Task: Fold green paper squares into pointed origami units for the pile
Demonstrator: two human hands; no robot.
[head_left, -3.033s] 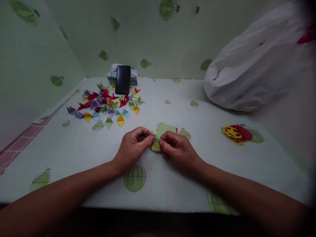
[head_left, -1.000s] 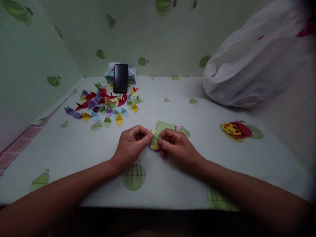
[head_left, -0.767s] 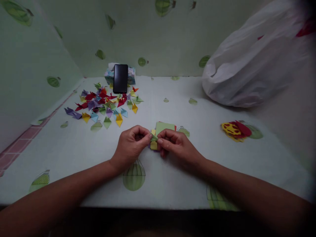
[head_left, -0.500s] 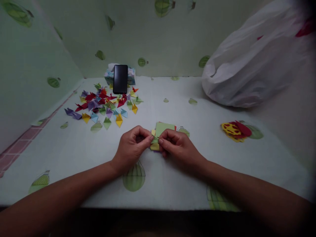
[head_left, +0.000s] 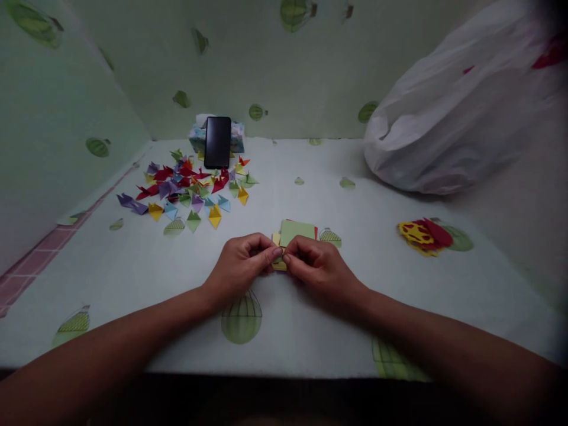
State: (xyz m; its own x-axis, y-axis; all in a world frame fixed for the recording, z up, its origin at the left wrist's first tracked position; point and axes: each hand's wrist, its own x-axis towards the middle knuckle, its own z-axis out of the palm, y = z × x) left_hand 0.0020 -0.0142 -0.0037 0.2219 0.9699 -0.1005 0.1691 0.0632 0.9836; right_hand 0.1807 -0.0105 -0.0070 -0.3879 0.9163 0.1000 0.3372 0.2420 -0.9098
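My left hand and my right hand meet fingertip to fingertip over the table. Both pinch a small folded piece of green paper between thumb and forefinger, and the fingers cover most of it. Just beyond and beneath the hands lies a stack of square coloured paper sheets, with green on top and yellow, red and purple edges showing. To the left, a pile of small folded paper cranes in several colours spreads over the cloth.
A black phone leans upright against a tissue box behind the cranes. A large white plastic bag fills the back right. Red and yellow cut-out pieces lie at the right on the balloon-patterned tablecloth.
My fingertips have drawn closer together and slightly lower, so less of the green paper shows. The things on the table stay where they were.
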